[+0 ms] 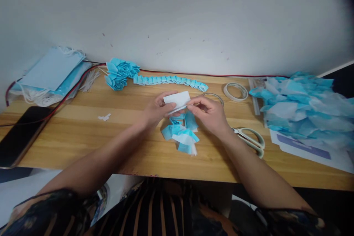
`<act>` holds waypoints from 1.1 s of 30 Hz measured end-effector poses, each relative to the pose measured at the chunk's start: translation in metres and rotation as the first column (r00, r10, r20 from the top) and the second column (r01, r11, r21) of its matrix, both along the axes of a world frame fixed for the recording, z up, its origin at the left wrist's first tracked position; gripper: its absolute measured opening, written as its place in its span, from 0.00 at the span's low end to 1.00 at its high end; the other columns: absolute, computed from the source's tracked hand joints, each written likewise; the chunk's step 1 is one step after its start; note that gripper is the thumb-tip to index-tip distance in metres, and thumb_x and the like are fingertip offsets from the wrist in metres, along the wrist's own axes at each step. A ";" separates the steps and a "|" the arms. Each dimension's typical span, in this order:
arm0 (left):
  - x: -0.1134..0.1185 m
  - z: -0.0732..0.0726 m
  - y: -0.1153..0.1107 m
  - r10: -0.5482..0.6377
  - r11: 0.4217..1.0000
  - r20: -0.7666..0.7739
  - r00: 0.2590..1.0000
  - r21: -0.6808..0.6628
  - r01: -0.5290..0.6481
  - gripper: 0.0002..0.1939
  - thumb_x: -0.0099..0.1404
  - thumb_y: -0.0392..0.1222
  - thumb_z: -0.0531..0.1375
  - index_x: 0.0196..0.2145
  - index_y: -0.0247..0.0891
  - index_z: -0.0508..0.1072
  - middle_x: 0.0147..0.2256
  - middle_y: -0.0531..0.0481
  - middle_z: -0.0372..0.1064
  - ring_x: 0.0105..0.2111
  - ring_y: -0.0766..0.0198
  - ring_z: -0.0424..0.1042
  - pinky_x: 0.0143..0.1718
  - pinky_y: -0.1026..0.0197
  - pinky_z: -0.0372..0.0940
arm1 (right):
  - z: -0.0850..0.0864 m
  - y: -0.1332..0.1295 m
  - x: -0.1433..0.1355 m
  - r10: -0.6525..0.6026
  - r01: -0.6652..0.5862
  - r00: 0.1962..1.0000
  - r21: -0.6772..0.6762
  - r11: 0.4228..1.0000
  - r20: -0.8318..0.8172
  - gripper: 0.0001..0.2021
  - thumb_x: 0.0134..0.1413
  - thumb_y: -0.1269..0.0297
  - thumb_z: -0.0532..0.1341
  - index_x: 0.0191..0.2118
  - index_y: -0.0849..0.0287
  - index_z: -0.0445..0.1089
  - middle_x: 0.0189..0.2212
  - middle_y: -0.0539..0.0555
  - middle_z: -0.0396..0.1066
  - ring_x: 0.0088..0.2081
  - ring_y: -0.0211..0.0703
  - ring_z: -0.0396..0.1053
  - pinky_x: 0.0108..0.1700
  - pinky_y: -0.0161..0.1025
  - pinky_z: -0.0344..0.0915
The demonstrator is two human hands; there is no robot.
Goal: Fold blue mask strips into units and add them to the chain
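A folded white piece of fabric (177,99) is held up over the middle of the wooden table. My left hand (159,108) grips its left side, thumb on the near face and fingers behind. At its lower right corner, my right hand (208,112) pinches the edge between thumb and forefinger. Several blue and white cut pieces (181,136) lie on the table just below the hands. Behind the hands stretches a row of folded blue pieces (168,80).
Blue fabric flowers (120,72), stacked masks (54,70) and a phone (24,134) are at the left. Tape (236,92), scissors (250,141) and a large heap of blue and white pieces (306,112) are at the right. Small white scraps (104,117) lie left of centre.
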State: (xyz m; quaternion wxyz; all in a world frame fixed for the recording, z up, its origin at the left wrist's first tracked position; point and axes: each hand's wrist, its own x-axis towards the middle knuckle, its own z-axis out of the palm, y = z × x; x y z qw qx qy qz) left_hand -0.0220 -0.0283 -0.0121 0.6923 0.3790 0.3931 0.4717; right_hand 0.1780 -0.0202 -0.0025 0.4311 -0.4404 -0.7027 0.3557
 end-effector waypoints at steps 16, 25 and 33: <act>0.001 -0.002 -0.002 -0.018 0.996 -0.051 0.999 0.082 0.022 0.36 0.50 0.45 0.76 0.55 0.35 0.71 0.46 0.42 0.78 0.39 0.57 0.81 0.44 0.56 0.76 | -0.002 0.000 -0.002 -0.074 0.074 0.997 -0.025 0.997 -0.005 0.07 0.53 0.59 0.65 0.30 0.56 0.76 0.27 0.49 0.76 0.28 0.38 0.71 0.32 0.36 0.67; 0.002 -0.002 -0.003 0.003 0.995 -0.104 0.995 0.099 0.007 0.36 0.50 0.39 0.74 0.56 0.36 0.70 0.43 0.45 0.79 0.37 0.59 0.81 0.42 0.57 0.76 | -0.005 -0.001 -0.005 -0.060 0.058 0.998 -0.068 0.996 -0.022 0.07 0.52 0.59 0.66 0.32 0.56 0.74 0.26 0.49 0.75 0.28 0.39 0.70 0.32 0.37 0.67; 0.003 0.000 -0.003 0.032 0.992 -0.198 0.980 0.129 -0.006 0.31 0.55 0.35 0.67 0.57 0.35 0.69 0.42 0.45 0.79 0.31 0.62 0.80 0.36 0.61 0.75 | -0.005 0.004 0.004 0.098 -0.120 0.989 -0.219 0.968 -0.111 0.28 0.53 0.53 0.68 0.59 0.53 0.67 0.40 0.52 0.77 0.39 0.44 0.74 0.38 0.39 0.69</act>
